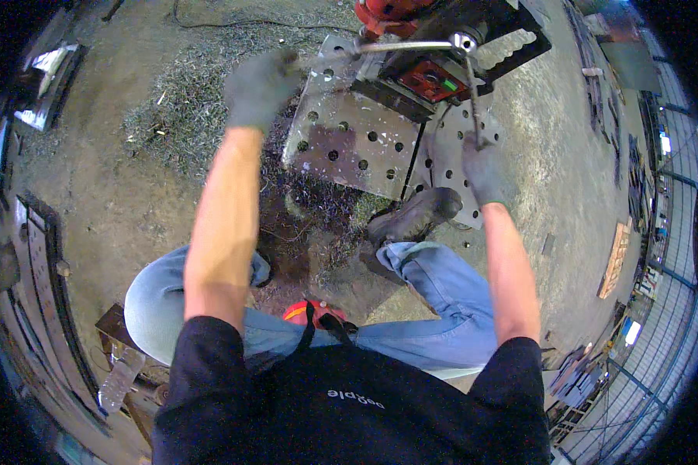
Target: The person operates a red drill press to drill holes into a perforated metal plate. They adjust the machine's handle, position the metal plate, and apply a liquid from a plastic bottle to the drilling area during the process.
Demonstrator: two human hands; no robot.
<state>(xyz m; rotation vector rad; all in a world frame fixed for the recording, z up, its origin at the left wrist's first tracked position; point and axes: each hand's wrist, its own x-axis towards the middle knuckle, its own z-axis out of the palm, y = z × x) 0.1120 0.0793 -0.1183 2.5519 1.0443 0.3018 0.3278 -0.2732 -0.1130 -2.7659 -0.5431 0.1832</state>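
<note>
A red and black drilling machine [442, 54] stands on a steel plate [349, 147] pierced with several round holes. From its hub [465, 40] two thin metal handle rods stick out. My left hand [260, 85], in a grey glove, grips the end of the rod that runs left [388, 48]. My gloved right hand [482, 169] is closed on the lower end of the rod that points down [473, 93]. I am crouched, knees in blue jeans, one dark boot [415, 217] resting against the plate's near edge.
Metal shavings [186, 101] lie thick on the concrete floor left of the plate and under it. A black cable [233, 23] runs across the top. Long steel bars [46, 294] lie at the left. Wooden pieces [616, 260] and steel stock sit at the right.
</note>
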